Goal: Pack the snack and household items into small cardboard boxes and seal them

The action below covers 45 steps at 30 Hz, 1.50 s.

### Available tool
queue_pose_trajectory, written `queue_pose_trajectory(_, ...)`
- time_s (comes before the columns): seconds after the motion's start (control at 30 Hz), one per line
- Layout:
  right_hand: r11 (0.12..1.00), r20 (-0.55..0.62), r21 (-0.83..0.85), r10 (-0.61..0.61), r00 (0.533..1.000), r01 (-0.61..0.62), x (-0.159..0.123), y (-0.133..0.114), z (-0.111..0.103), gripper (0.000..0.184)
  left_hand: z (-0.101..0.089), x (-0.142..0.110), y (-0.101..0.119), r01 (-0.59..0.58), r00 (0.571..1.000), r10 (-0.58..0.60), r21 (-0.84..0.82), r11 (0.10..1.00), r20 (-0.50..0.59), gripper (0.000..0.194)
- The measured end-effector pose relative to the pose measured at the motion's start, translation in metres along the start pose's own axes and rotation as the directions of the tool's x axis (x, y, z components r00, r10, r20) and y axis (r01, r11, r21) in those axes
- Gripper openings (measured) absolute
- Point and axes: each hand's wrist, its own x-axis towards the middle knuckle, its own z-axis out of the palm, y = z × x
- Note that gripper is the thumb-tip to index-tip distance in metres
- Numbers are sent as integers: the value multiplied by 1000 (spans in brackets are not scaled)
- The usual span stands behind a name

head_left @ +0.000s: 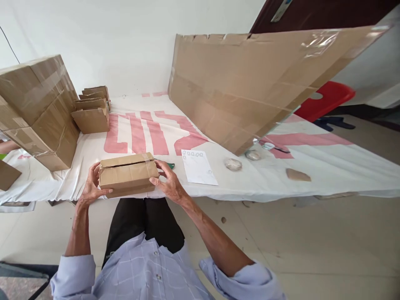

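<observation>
small cardboard box point(128, 178): located at the near edge of the cloth-covered table point(265, 181), directly before the person. left hand point(91, 188) grasps its left end, thumb along the front face; right hand point(170, 182) grasps its right end, thumb likewise on the front. top flaps lie almost together, leaving a narrow dark slit lengthwise; contents cannot be seen.

taped cardboard structure point(46, 110): stands on the table at the left, several faces joined with clear tape. its interior is hidden; contents cannot be determined.

cardboard pieces point(91, 120): upright in a close row just beside that structure, top edges raised. whether they are open cartons or folded blanks cannot be told.

large cardboard panel point(237, 87): leans across the right rear of the table, tape at its upper right corner.

paper sheet point(199, 167): flat, right of the right hand, bearing small drawn outlines.
</observation>
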Motion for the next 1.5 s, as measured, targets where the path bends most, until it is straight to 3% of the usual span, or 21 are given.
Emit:
queue_pose_trajectory(0.2, 991, 14, -109, -74, 997, 75, 3, -9, -14, 56, 10, -17, -11, -47, 998, 47, -11, 999, -44, 100)
queue_pose_trajectory(0.43, 985, -31, -153, -91, 995, 85, 7, -16, -13, 41, 8, -16, 4, -37, 999, 37, 99, 994, -7, 82)
queue_pose_trajectory(0.63, 965, -65, -244, -121, 991, 102, 13, 9, -27, 36, 16, -11, 11, -29, 997, 32, 36, 999, -64, 58)
queue_pose_trajectory(0.73, 869, -103, -495, -35, 994, -21, 29, 39, -43, 33, 19, -15, 9, -30, 995, 34, 42, 999, -92, 59)
queue_pose_trajectory(0.83, 620, -78, -762, 196, 978, -185, 46, 64, -49, 22, 20, -20, 7, -29, 993, 37, 72, 997, -109, 64)
queue_pose_trajectory(0.9, 499, -51, -841, 311, 949, -209, 55, 73, -45, 17, 20, -23, 7, -29, 993, 38, 90, 996, -109, 67)
queue_pose_trajectory(1.03, 493, -28, -850, 306, 952, -183, 65, 75, -31, 8, 21, -24, 9, -24, 994, 37, 114, 993, -105, 67)
queue_pose_trajectory(1.13, 517, -58, -834, 266, 962, -194, 73, 66, -34, 9, 22, -23, 9, -29, 993, 43, 128, 991, -107, 64)
queue_pose_trajectory(1.23, 580, -102, -791, 189, 977, -195, 80, 47, -55, 28, 23, -22, 7, -29, 993, 45, 150, 988, -109, 65)
queue_pose_trajectory(1.3, 722, -106, -683, 44, 993, -105, 83, 25, -73, 36, 23, -22, 5, -29, 992, 47, 151, 988, -115, 67)
queue_pose_trajectory(1.37, 836, -79, -546, -120, 990, 58, 84, -4, -90, 40, 23, -21, 2, -29, 992, 47, 146, 989, -119, 70)
queue_pose_trajectory(1.5, 829, 99, -501, -231, 968, 249, 83, -66, -103, 46, 23, -21, 1, -13, 993, 31, 152, 988, -116, 74)
